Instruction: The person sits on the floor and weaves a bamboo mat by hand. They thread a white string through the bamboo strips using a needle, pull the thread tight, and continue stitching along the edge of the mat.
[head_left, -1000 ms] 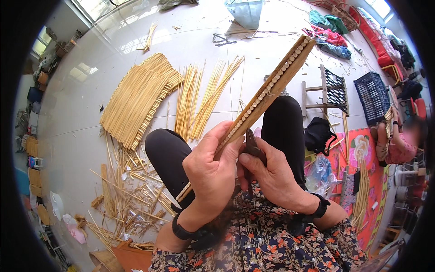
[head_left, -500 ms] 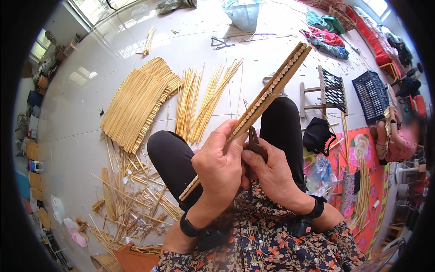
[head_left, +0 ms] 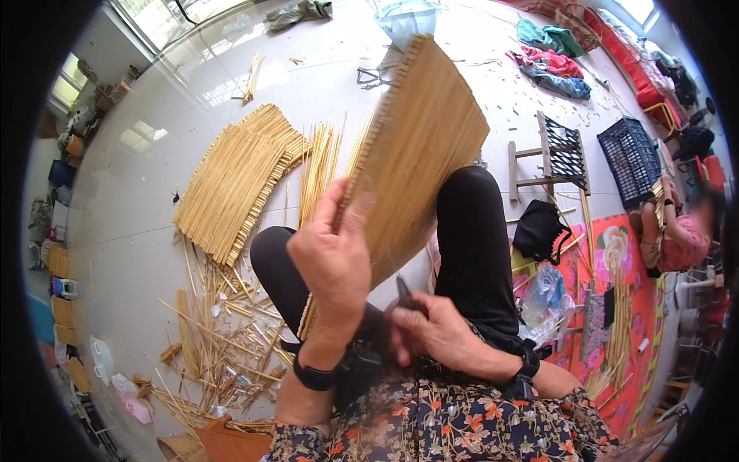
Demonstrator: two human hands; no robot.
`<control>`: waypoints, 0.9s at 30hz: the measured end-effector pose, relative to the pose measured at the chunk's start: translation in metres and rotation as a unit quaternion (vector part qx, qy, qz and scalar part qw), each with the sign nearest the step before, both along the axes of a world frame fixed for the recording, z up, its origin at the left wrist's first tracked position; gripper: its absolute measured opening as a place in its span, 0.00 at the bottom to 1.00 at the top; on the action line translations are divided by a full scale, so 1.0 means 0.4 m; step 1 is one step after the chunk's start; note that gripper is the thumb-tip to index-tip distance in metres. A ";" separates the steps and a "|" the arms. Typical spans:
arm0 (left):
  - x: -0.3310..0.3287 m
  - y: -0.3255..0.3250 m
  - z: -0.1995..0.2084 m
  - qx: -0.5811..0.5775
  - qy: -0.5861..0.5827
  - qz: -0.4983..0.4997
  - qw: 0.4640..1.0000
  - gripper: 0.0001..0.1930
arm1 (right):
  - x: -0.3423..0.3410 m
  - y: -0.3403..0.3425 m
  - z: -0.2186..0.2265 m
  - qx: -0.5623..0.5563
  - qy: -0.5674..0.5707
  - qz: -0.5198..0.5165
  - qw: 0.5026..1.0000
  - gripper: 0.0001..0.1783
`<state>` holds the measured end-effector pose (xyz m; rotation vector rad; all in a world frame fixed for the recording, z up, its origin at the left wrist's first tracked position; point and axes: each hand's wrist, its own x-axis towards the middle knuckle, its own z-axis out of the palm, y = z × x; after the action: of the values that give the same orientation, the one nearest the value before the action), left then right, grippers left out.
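In my left hand is the edge of a flat straw-coloured panel made of thin stalks laid side by side. The thumb and fingers grip its left edge, and its broad face is tilted up over my lap. Lower and to the right, apart from the panel, my right hand is closed around a dark, pointed metal hand tool that resembles scissors. Motion blurs the tool and some of those fingers, so its exact kind does not show.
Finished-looking stalk panels lie stacked on the tiled floor at left, beside bundles of stalks. Offcuts litter the near left. A small stool, black bag and dark crate are at right, near another person.
The panel has turned from edge-on to showing its broad face, and my left hand has moved left with it. My right hand has dropped down and away from the panel, still holding the tool.
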<state>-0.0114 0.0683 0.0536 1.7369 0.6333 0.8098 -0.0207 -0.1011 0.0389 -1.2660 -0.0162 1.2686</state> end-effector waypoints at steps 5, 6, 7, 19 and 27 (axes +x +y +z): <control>-0.006 -0.002 -0.024 -0.037 -0.046 -0.015 0.998 0.17 | 0.069 -0.035 0.002 0.039 -0.054 0.007 0.998 0.15; -0.003 -0.008 -0.030 -0.038 -0.040 -0.018 0.998 0.17 | 0.088 -0.054 0.008 0.032 -0.053 0.021 0.998 0.14; 0.000 -0.005 -0.029 -0.027 -0.033 -0.023 0.999 0.17 | 0.106 -0.065 0.018 0.025 -0.053 0.036 0.998 0.14; 0.050 0.122 -0.041 -0.110 -0.029 -0.022 0.993 0.17 | 0.184 -0.182 -0.025 -0.028 -0.167 -0.106 0.980 0.10; 0.103 0.205 0.002 -0.087 -0.113 -0.021 0.990 0.17 | 0.236 -0.257 -0.059 -0.089 -0.151 -0.121 0.977 0.13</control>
<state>0.0299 0.1501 0.0546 1.4712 0.4979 0.8806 0.0735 -0.2038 0.0154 -1.5571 0.0327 0.8757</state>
